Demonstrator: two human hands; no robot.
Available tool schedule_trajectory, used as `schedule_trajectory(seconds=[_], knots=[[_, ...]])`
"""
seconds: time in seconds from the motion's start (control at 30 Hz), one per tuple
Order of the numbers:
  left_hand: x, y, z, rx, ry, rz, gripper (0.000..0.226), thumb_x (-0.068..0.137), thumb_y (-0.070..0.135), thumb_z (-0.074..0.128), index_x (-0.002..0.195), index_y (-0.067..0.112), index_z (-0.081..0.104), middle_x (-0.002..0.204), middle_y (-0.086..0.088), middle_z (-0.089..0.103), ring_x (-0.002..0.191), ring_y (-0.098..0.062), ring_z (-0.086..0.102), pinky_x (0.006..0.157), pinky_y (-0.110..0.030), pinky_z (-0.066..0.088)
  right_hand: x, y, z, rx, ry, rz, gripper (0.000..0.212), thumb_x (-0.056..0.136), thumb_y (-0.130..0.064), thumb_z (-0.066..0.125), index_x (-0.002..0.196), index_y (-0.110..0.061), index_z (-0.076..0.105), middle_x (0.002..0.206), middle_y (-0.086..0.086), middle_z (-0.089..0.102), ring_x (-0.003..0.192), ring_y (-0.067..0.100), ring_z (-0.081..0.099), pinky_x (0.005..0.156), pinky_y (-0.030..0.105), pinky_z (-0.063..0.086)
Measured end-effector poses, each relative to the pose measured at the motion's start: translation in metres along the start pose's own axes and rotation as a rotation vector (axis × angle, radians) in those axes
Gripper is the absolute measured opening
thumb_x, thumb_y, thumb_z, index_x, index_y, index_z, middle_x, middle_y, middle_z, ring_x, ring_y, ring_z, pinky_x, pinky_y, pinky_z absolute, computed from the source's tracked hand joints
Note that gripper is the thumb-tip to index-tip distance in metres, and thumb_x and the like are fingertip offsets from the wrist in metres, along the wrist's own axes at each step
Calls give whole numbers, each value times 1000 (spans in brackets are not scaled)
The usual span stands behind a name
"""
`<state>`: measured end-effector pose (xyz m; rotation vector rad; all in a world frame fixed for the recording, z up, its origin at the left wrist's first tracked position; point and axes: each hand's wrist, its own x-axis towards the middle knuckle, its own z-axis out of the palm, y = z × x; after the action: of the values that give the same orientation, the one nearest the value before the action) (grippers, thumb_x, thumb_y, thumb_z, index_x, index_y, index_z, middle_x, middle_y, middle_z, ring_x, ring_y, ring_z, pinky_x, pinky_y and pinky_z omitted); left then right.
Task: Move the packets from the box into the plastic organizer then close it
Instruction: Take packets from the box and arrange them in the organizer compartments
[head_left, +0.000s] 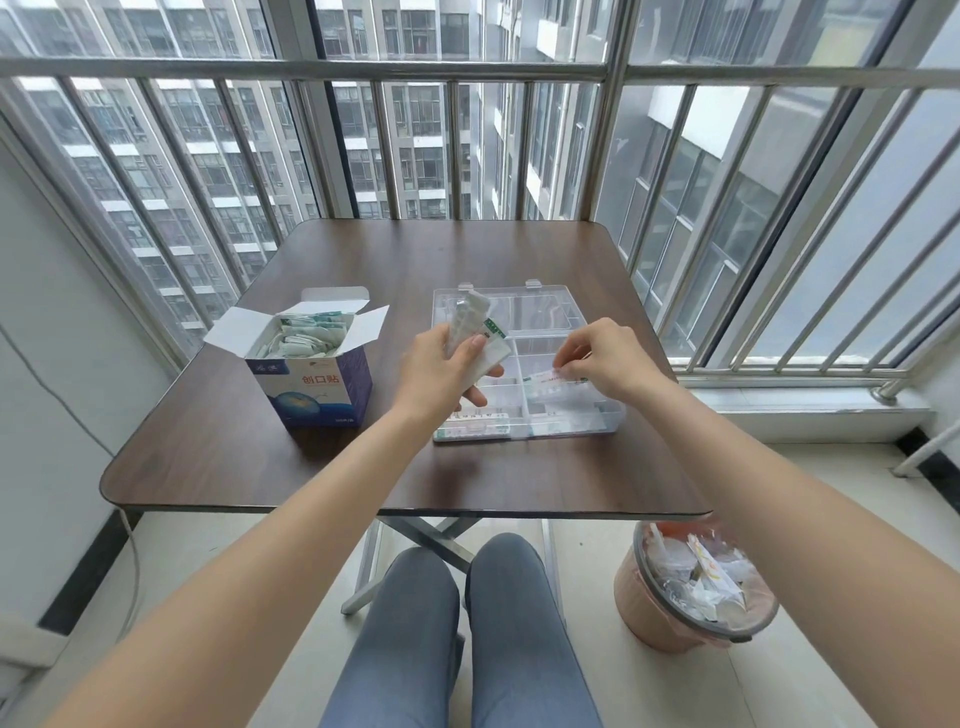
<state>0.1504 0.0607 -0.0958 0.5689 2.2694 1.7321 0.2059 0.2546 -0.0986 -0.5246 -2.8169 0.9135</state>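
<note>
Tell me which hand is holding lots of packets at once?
The left hand: it grips a fanned bunch of white packets above the clear plastic organizer. The right hand pinches just one packet, lowering it into a compartment.

A dark wood-grain tabletop (363, 467) with rounded corners carries 2 things: an open blue-and-white box (311, 364) of packets on its left part, and a clear plastic organizer (524, 364), lid open, just right of centre, apart from the box.
</note>
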Motion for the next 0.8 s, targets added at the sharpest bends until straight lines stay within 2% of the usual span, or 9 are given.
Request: schedule_trajectory(seconds=[0.1, 0.17, 0.23, 0.33, 0.43, 0.53, 0.6, 0.7, 0.8], knots=[[1, -1, 0, 11, -6, 3, 14, 97, 21, 49, 101, 12, 58, 77, 0, 72, 41, -11, 56, 36, -16, 34, 2, -1, 7, -106, -29, -52, 13, 81, -1, 66, 85, -10, 75, 88, 8, 71, 74, 14, 55, 58, 6, 39], [1, -1, 0, 18, -11, 6, 15, 96, 21, 49, 102, 11, 59, 77, 0, 72, 41, -13, 57, 37, -16, 34, 3, -3, 9, -192, -22, -77, 22, 83, 0, 57, 86, -13, 75, 91, 6, 71, 80, 16, 57, 74, 23, 48], [1, -1, 1, 15, -19, 3, 16, 96, 21, 49, 103, 10, 59, 77, 0, 73, 42, -13, 57, 37, -17, 34, 0, -7, 8, -251, -31, -71, 30, 82, 0, 48, 86, -14, 75, 93, 5, 71, 80, 20, 58, 79, 33, 52], [1, 0, 1, 2, -30, -9, 18, 97, 23, 49, 104, 10, 58, 76, 2, 73, 43, -13, 58, 39, -18, 35, -5, -10, 6, -287, -84, -62, 33, 82, -4, 42, 89, -12, 74, 94, 4, 70, 76, 20, 56, 76, 35, 53], [-1, 1, 0, -26, -36, -19, 16, 97, 23, 49, 104, 12, 59, 75, 3, 73, 42, -10, 57, 39, -18, 36, -10, -11, 6, -275, -138, -69, 32, 86, -8, 42, 94, -8, 73, 96, 7, 71, 84, 24, 60, 80, 37, 52], [-3, 2, -1, -51, -47, -18, 17, 97, 23, 49, 105, 11, 59, 75, 2, 72, 42, -10, 56, 39, -18, 35, -13, -12, 5, -243, -159, -67, 31, 91, -13, 42, 96, -7, 73, 95, 2, 70, 87, 21, 58, 76, 30, 44], [-4, 3, -1, -57, -61, -23, 17, 97, 23, 49, 105, 11, 59, 76, 1, 73, 42, -10, 56, 39, -17, 35, -18, -18, 2, -76, -71, -69, 29, 93, -16, 45, 97, -13, 73, 92, -4, 65, 84, 13, 55, 71, 22, 35], [-8, 7, 0, -47, -115, -17, 14, 97, 24, 50, 99, 14, 59, 77, 0, 72, 40, -9, 56, 38, -17, 35, -25, -32, -5, 486, -87, -52, 23, 93, -25, 55, 98, -9, 70, 90, 1, 69, 77, 12, 61, 63, 21, 42], [-12, 10, 2, -65, -164, 10, 12, 98, 24, 50, 92, 20, 59, 76, -1, 71, 42, -9, 57, 39, -16, 35, -29, -40, -2, 582, -166, -84, 5, 86, -12, 67, 86, -8, 69, 68, -1, 67, 57, 7, 60, 48, 15, 37]])
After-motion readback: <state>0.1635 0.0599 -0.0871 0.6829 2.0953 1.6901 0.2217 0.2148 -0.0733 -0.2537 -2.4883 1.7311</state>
